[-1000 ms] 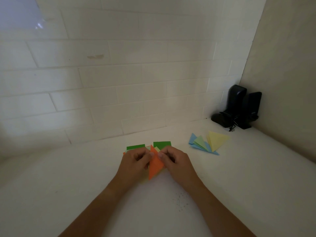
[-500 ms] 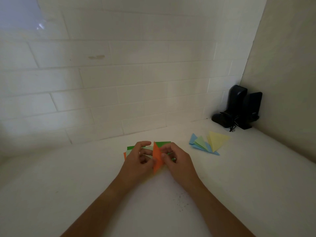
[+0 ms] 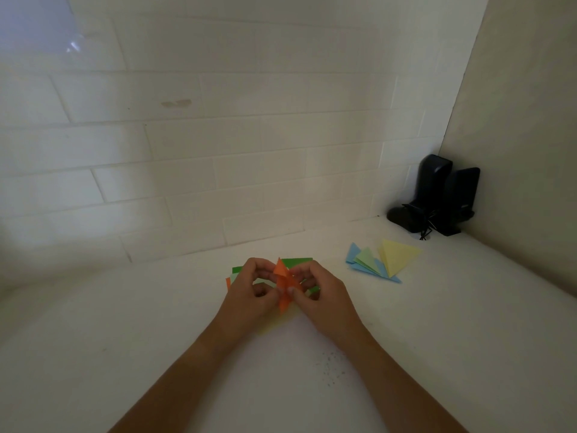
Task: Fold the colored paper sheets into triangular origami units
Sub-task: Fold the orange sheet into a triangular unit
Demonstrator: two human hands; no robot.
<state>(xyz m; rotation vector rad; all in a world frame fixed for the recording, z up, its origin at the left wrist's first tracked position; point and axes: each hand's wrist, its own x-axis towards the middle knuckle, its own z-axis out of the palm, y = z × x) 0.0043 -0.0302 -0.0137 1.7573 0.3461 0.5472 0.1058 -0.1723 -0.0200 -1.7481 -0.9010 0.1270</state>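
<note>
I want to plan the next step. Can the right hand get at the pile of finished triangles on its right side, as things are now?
Probably yes, once freed. The counter between the right hand and the finished triangles looks bare, but both hands now pinch the orange paper.

No text, label, brand, number or sign can be read anywhere here; the pair of black plastic speakers (image 3: 443, 198), far right of the right hand (image 3: 318, 292), shows no legible marking.

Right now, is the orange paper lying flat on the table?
No, both hands, left and right, pinch the orange paper upright between them.
</note>
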